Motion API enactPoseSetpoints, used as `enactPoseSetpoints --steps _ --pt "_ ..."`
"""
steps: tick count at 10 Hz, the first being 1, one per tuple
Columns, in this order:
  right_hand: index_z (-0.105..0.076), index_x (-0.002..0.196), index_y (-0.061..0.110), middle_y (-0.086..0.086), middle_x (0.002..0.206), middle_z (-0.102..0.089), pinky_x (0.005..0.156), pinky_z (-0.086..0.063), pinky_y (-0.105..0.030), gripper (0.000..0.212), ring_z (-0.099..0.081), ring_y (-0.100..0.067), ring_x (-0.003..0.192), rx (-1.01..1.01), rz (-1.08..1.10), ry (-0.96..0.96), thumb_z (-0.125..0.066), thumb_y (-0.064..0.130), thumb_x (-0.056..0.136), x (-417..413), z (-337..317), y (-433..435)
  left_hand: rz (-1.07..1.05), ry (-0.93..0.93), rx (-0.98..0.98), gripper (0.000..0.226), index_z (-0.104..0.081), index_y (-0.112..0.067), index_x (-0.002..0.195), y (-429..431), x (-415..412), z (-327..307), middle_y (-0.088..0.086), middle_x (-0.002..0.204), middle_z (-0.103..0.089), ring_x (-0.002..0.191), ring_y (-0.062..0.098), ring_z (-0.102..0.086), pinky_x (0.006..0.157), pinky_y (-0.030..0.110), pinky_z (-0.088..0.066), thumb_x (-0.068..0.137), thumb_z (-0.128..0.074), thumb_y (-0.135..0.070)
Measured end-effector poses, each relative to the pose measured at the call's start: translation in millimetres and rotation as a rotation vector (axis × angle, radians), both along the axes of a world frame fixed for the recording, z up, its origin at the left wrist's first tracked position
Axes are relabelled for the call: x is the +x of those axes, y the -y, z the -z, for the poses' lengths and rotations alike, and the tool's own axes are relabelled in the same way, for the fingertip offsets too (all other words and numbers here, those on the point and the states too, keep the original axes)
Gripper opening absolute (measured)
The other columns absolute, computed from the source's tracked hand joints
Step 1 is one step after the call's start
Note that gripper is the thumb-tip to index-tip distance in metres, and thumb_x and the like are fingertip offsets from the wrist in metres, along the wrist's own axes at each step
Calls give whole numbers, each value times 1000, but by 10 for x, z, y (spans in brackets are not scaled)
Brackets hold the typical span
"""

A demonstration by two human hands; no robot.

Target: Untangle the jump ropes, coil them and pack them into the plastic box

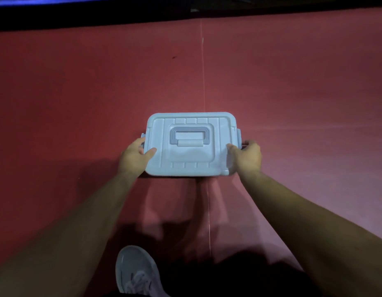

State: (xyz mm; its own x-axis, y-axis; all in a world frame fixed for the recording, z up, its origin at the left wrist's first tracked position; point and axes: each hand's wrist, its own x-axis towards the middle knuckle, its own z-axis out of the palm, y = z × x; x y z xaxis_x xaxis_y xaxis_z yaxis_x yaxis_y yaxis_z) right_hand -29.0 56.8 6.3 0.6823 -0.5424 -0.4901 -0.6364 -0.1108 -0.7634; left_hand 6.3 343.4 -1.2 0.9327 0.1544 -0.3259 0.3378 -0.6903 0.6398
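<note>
left hand [135, 157] and right hand [247, 156] grip plastic box [192, 159].

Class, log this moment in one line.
plastic box: closed, on red floor | left hand: grips its left side | right hand: grips its right side | jump ropes: not visible

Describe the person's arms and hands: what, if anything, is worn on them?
Left arm and right arm are bare, with no sleeves in view. Left hand and right hand wear no gloves; no watch, ring or band shows.
</note>
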Motion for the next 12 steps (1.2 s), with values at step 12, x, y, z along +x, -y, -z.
enactPoseSetpoints --steps 12 --pt "-43 126 2 -18 129 -50 90 -43 -39 57 -53 -34 115 -261 -423 -129 -59 45 92 36 -112 459 32 0 195 40 -57 -5 118 506 47 -319 16 117 -61 111 31 -54 92 36 -43 85 -67 -24"
